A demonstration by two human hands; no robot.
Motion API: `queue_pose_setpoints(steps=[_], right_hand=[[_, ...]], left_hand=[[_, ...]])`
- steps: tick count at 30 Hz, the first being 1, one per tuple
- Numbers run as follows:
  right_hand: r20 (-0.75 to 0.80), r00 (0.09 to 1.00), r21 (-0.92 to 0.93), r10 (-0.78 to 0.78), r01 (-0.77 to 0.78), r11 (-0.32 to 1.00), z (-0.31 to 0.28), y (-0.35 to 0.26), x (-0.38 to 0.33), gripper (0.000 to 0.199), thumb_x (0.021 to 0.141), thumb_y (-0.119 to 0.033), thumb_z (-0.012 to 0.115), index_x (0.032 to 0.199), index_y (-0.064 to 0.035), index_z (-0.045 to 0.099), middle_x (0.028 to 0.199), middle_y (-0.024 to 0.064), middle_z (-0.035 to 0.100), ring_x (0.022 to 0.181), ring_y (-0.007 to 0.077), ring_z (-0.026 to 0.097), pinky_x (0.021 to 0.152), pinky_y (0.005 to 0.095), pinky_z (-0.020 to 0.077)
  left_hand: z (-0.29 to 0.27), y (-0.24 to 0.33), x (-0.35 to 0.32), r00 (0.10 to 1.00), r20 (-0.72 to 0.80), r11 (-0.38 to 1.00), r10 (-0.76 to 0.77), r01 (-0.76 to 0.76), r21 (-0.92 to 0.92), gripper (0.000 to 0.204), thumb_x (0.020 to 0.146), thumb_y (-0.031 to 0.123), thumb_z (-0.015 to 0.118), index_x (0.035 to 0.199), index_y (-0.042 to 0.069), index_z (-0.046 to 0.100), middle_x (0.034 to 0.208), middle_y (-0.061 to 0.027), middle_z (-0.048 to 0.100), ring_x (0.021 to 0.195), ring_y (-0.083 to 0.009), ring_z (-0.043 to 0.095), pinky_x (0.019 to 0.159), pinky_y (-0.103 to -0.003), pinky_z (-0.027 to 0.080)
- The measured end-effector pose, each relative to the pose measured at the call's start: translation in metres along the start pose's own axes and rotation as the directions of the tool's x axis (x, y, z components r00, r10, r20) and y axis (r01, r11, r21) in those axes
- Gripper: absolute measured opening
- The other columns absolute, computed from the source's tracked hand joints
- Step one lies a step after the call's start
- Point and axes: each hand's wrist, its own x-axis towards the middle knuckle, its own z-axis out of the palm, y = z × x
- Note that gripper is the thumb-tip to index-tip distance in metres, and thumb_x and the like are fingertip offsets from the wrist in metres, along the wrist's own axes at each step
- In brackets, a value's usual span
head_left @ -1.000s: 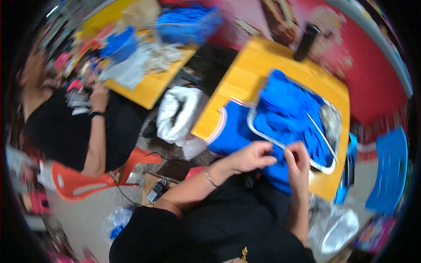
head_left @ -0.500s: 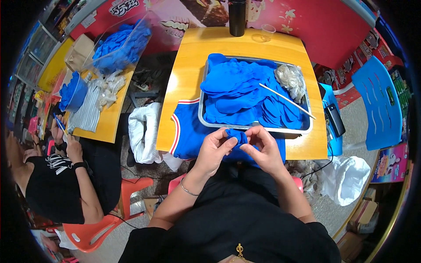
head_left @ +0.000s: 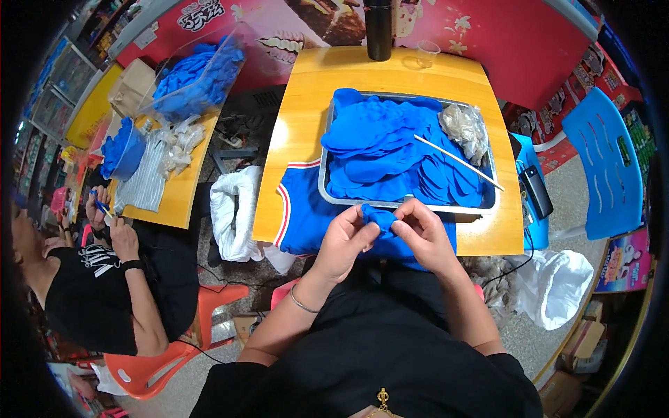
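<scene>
Between both hands, in front of the tray, is a small blue piece of cloth [head_left: 378, 218], bunched and partly folded. My left hand [head_left: 345, 242] pinches its left side between thumb and fingers. The fingers of my right hand [head_left: 428, 240] grip its right edge. Just beyond lies a metal tray [head_left: 411, 207] heaped with flat, rounded blue cloth pieces [head_left: 383, 132]. A pale thin stick [head_left: 460, 163] rests slantwise over the heap, beside a crumpled clear bag [head_left: 465, 131]. A blue garment with red and white trim [head_left: 298, 216] is spread partly under the tray.
On the yellow table [head_left: 296, 115] stand a black bottle [head_left: 378, 31] and a clear cup [head_left: 426, 54]. A blue chair [head_left: 605, 167] is at right, white sacks [head_left: 235, 212] at floor level. Left, a co-worker [head_left: 94, 299] sits by a table with a blue-filled tub [head_left: 195, 76].
The scene has shifted slightly in view. My fingers have moved a little on the blue cloth, and its right side shows more spread out. Both hands still hold it.
</scene>
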Motion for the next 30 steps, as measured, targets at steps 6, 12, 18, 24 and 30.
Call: queue_pose_setpoints(steps=[6, 12, 18, 24, 30], right_hand=[[0.006, 1.000, -0.051, 0.006, -0.006, 0.999, 0.005, -0.004, 0.000, 0.011, 0.085, -0.008, 0.059, 0.087, 0.0000, 0.051, 0.078, 0.0033, 0.053, 0.071, 0.0081, 0.052, 0.066, 0.0226, 0.0434], [0.015, 1.000, -0.118, 0.026, -0.024, 0.993, 0.004, -0.003, -0.003, 0.012, 0.084, -0.007, 0.061, 0.085, 0.0000, 0.051, 0.075, 0.0036, 0.053, 0.068, 0.0090, 0.051, 0.063, 0.0232, 0.0429], [0.116, 0.990, -0.198, 0.082, -0.058, 0.978, -0.003, -0.007, 0.001, 0.012, 0.083, -0.008, 0.060, 0.085, 0.0003, 0.052, 0.075, 0.0037, 0.053, 0.069, 0.0103, 0.052, 0.064, 0.0247, 0.0434], [0.065, 0.995, -0.066, -0.082, 0.086, 0.994, -0.003, -0.008, 0.010, 0.016, 0.084, -0.006, 0.057, 0.098, 0.0000, 0.060, 0.093, 0.0100, 0.059, 0.085, 0.0147, 0.057, 0.075, 0.0261, 0.0458], [0.147, 0.986, -0.164, 0.073, -0.049, 0.985, 0.000, -0.010, 0.008, 0.019, 0.085, -0.003, 0.053, 0.103, 0.0012, 0.059, 0.098, 0.0095, 0.058, 0.092, 0.0149, 0.055, 0.081, 0.0267, 0.0441]], left_hand=[[-0.004, -0.005, -0.001, 0.994, -0.026, 0.973, 0.105, -0.097, 0.209, 0.016, 0.085, 0.014, 0.064, 0.098, 0.007, 0.058, 0.083, 0.0031, 0.057, 0.069, -0.0024, 0.048, 0.059, -0.018, 0.038], [-0.011, -0.012, -0.002, 0.999, -0.012, 0.958, -0.050, 0.045, -0.282, 0.009, 0.091, 0.015, 0.055, 0.097, 0.011, 0.060, 0.079, 0.0019, 0.059, 0.063, -0.0056, 0.048, 0.058, -0.019, 0.037], [-0.014, -0.014, -0.004, 0.992, 0.064, 0.888, -0.105, 0.123, -0.443, 0.010, 0.093, 0.016, 0.052, 0.098, 0.011, 0.059, 0.083, 0.0004, 0.060, 0.065, -0.0052, 0.048, 0.058, -0.020, 0.037], [0.004, 0.010, -0.001, 0.992, 0.102, 0.974, -0.073, 0.049, 0.220, 0.017, 0.094, 0.019, 0.049, 0.103, 0.006, 0.055, 0.080, 0.0043, 0.054, 0.067, -0.0017, 0.046, 0.060, -0.018, 0.038], [-0.004, 0.011, -0.004, 0.997, 0.025, 0.889, 0.077, -0.080, 0.452, 0.013, 0.090, 0.013, 0.052, 0.097, 0.003, 0.058, 0.076, 0.0040, 0.054, 0.062, -0.0010, 0.044, 0.055, -0.017, 0.038]])
